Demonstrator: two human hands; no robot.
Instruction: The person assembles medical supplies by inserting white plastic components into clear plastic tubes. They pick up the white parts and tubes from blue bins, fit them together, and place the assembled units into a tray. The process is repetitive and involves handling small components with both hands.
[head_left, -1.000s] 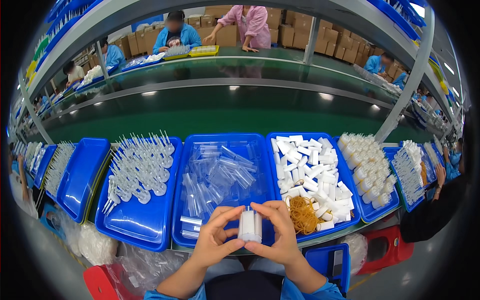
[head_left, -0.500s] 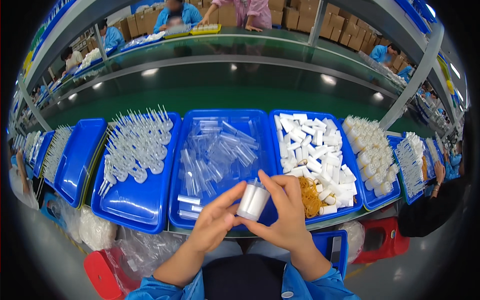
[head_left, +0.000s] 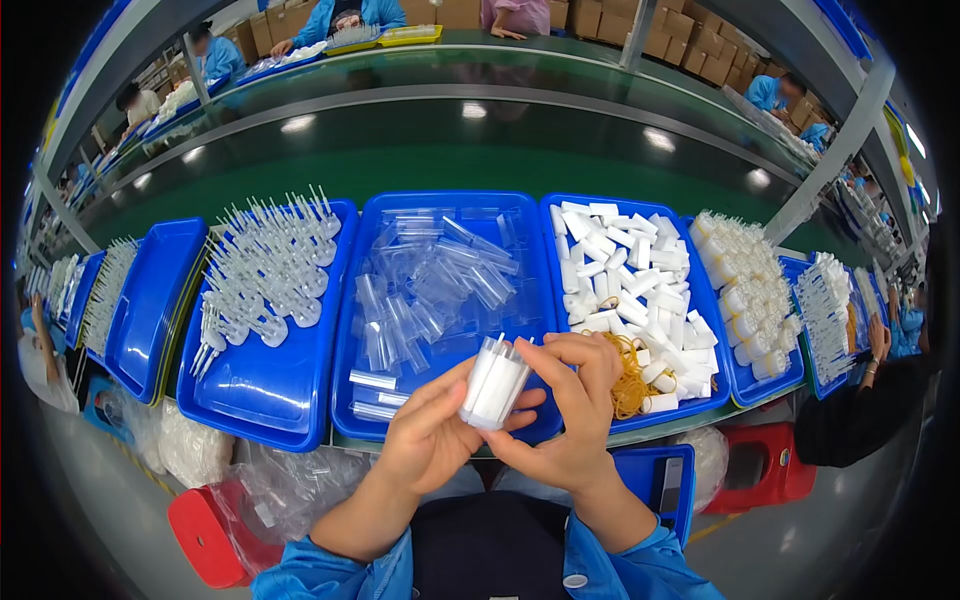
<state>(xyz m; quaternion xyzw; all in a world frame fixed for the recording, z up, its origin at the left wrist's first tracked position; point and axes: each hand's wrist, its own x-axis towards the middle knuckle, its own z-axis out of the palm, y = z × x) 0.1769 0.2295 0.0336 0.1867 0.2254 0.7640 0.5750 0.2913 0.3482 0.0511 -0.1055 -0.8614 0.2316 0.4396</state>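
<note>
Both of my hands hold a small clear plastic cup-like cylinder (head_left: 495, 385) with white pieces inside and a thin stub at its top. It is tilted, its top leaning right and away from me. My left hand (head_left: 432, 430) curls round its left and far side. My right hand (head_left: 568, 415) grips it from the right, fingers near the top and thumb near the bottom. Just beyond lies a blue tray (head_left: 350, 420) of clear plastic tubes (head_left: 430, 290). To the right, another blue tray holds white cylindrical pieces (head_left: 625, 265) and tan rubber bands (head_left: 628, 375).
On the left, a blue tray (head_left: 250, 410) carries translucent bulbs with thin stems (head_left: 270, 260). Stacked trays (head_left: 150, 310) stand further left. Whitish assembled pieces (head_left: 745, 300) fill a tray at right. Red stools (head_left: 205, 535) flank me below. A green conveyor (head_left: 460, 150) runs behind; people work beyond it.
The cylinder has moved slightly left and tilted more. My left fingers have wrapped further round it. The trays appear higher in view.
</note>
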